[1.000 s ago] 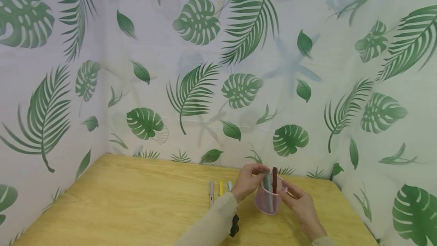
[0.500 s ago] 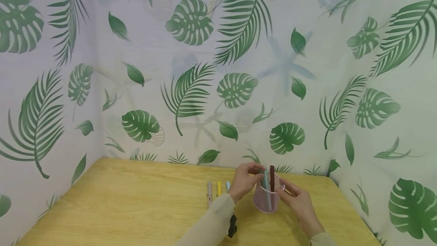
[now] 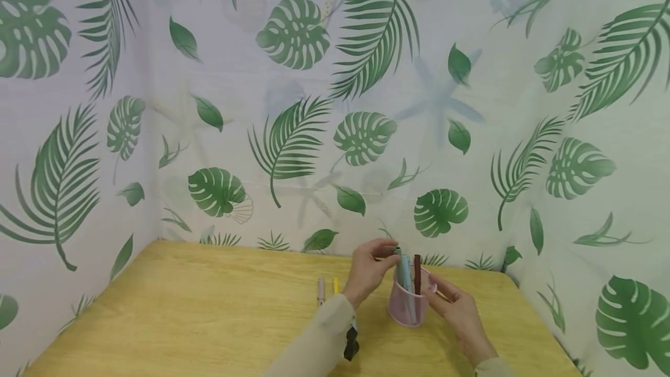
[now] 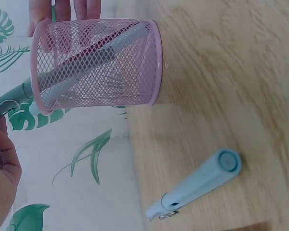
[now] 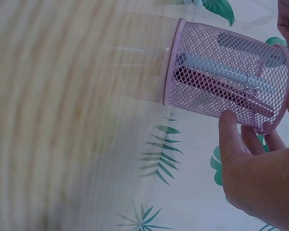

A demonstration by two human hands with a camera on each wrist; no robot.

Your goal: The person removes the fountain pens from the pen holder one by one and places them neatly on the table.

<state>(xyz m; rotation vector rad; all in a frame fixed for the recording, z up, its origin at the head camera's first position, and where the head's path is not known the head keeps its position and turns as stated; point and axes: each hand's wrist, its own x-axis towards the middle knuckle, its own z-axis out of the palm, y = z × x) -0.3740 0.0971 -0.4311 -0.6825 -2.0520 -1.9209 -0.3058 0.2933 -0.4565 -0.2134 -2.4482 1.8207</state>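
Observation:
A pink mesh pen holder [image 3: 400,310] stands on the table, slightly tilted in the head view. My right hand [image 3: 460,313] grips it at the rim, thumb against the mesh on the outside. With thumb and fingers, my left hand [image 3: 366,270] pinches the upper end of a dark green pen [image 4: 19,94] with a metal clip, whose lower part is inside the holder. A light blue pen [image 3: 406,272] and a dark red pen [image 3: 417,272] lean in the holder beside it, showing through the mesh in both wrist views.
Left of my left hand lie a grey pen [image 3: 321,290] and a yellow pen [image 3: 336,285], partly covered by the sleeve. Another light blue pen [image 4: 197,183] lies on the wooden table [image 3: 209,307]. Leaf-patterned sheeting [image 3: 387,208] borders the table's back and sides.
My left hand has shifted left and slightly up at the holder's rim. The green pen's top now shows to the left of the light blue pen. My right hand keeps its hold.

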